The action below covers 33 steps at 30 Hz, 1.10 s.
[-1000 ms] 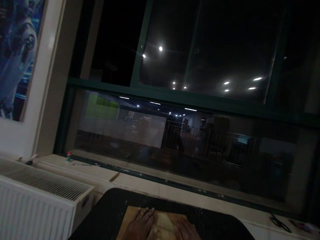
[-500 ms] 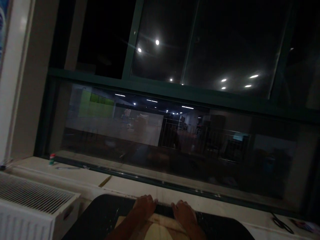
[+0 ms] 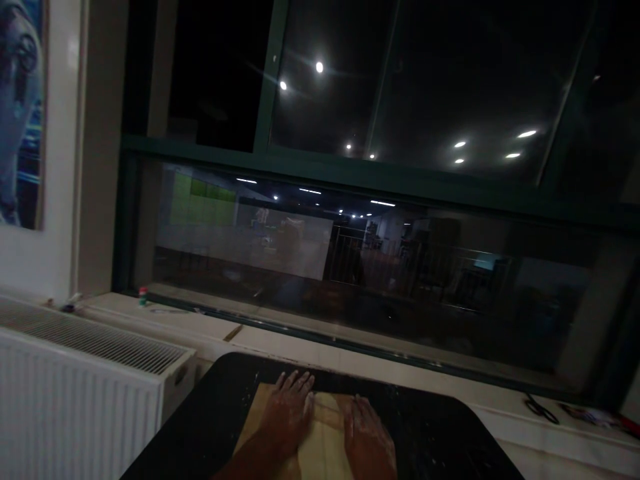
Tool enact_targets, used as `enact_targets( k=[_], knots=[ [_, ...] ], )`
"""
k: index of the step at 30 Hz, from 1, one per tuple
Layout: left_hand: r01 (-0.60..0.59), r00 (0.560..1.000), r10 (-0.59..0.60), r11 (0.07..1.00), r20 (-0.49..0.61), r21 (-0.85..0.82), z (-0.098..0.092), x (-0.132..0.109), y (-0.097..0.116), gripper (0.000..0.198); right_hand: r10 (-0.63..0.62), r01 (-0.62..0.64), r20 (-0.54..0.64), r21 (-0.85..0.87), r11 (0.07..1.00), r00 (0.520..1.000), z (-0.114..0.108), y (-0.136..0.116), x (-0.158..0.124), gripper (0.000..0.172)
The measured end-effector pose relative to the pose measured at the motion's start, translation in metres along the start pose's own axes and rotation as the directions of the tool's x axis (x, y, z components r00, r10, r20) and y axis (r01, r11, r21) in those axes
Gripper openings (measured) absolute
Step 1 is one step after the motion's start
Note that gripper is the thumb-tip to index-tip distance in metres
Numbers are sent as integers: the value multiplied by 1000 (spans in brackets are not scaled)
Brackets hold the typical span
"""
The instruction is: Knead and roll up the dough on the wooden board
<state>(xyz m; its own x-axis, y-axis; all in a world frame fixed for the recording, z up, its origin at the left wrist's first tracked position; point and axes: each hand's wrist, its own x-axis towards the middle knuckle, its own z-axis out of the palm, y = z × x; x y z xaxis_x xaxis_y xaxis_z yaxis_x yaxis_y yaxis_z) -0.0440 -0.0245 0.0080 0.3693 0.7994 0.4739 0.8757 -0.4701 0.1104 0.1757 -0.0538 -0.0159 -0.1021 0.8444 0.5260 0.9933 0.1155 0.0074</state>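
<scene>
On a dark table (image 3: 210,427) lies a tan wooden board (image 3: 253,417), partly hidden under my hands. Along its middle runs a pale, smooth, flat piece (image 3: 323,443) that looks like dough. My left hand (image 3: 289,408) rests palm down at the board's far left part, fingers spread, beside the pale piece. Opposite it, my right hand (image 3: 367,433) lies palm down along the right side of that piece, fingers stretched forward. White powder marks both hands. Whether either palm presses on the pale piece is hidden.
A white radiator (image 3: 90,393) stands left of the table. Behind the table runs a windowsill (image 3: 300,347) below a dark window. A small red-and-green tube (image 3: 143,296) stands on the sill's left; black-handled scissors (image 3: 541,409) lie on its right. White specks dot the table.
My hands have gone from curled fingers at the board's far edge to lying flat with fingers stretched. The view has tilted down and turned left, showing more table, radiator and a wall poster.
</scene>
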Motion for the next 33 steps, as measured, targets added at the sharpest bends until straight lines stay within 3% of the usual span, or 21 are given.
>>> enact_targets(
  k=[3, 7, 11, 13, 15, 18, 21, 25, 29, 33],
  knots=[
    [-100, 992, 102, 994, -69, 35, -11, -39, 1, 44, -82, 81, -19, -23, 996, 996, 3, 6, -29, 45],
    [-176, 964, 186, 982, -190, 66, -30, -86, 1, 44, -181, 188, -134, 41, 981, 974, 3, 11, -68, 42],
    [-238, 948, 247, 969, -201, 68, -44, -98, 2, 43, -145, 153, -247, 16, 988, 958, 14, 8, -85, 42],
    [-241, 946, 250, 968, -205, 66, -42, -90, 3, 43, -124, 128, -222, 3, 992, 967, 18, 8, -79, 45],
    [-229, 952, 234, 972, -198, 49, -37, -77, 4, 43, -150, 152, -110, 7, 988, 983, 14, 9, -65, 49],
    [-195, 972, 196, 981, -128, 23, -27, -56, 5, 41, -158, 158, 95, 9, 987, 983, -8, 5, -39, 54],
    [-164, 986, 164, 986, -6, 13, -19, -33, 5, 43, -104, 115, 190, -49, 992, 976, -31, -4, -13, 56],
    [-86, 990, 80, 995, 114, 47, -4, 1, 6, 42, -57, 82, 229, -98, 992, 972, -35, -8, 12, 53],
    [-45, 994, 36, 996, 108, 79, 11, 32, 3, 39, -3, 20, 205, -78, 997, 979, -22, -1, 34, 47],
    [-125, 978, 107, 988, 180, 92, 25, 63, -13, 27, 106, -100, 247, -35, 994, 963, -15, 7, 65, 38]
  ],
)
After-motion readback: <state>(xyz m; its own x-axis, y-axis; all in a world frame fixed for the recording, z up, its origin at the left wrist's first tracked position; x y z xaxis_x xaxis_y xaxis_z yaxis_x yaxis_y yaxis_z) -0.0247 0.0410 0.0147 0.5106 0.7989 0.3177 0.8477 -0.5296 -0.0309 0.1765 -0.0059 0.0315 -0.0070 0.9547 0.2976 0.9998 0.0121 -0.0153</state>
